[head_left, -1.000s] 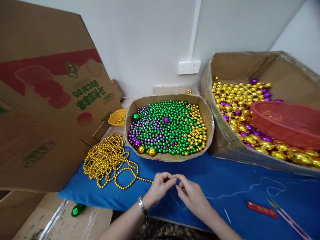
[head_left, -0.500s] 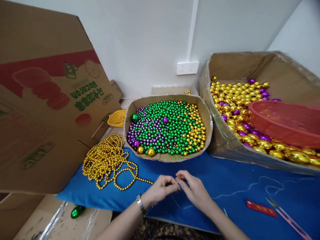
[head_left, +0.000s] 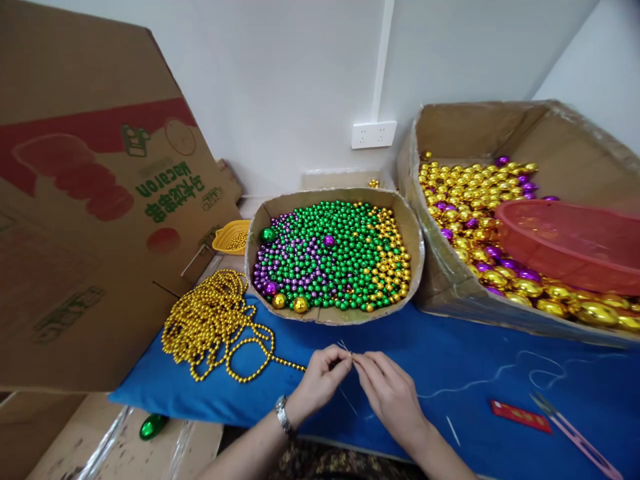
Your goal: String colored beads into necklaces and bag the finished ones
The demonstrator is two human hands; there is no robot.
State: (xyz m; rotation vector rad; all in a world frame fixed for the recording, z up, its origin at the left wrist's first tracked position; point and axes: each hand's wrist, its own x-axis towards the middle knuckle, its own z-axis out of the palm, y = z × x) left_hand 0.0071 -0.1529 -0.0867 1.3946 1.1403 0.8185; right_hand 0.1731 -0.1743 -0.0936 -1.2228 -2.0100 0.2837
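My left hand [head_left: 324,380], with a metal watch at its wrist, is closed in a pinch on a thin white thread [head_left: 343,345], whose ends stick up past the fingertips. A strand of gold beads [head_left: 285,362] runs from a coiled heap [head_left: 207,323] up to this hand. My right hand [head_left: 389,390] is pinched too, its fingertips meeting the left ones at a tiny pale spot. What exactly lies between them is hidden. More thread trails below the left fingers and across the blue cloth [head_left: 450,360].
Ahead stands a cardboard box [head_left: 335,317] of green, purple and gold beads. A bigger box [head_left: 450,293] at right holds gold and purple beads and a red basket [head_left: 565,240]. Pink-handled scissors [head_left: 575,433] and a red packet [head_left: 520,417] lie at right; a large carton [head_left: 90,267] leans left.
The right hand has turned so its fingers point more toward the left fingertips, its back now more in view. Thread ends now show above the left fingers. The view has shifted slightly.
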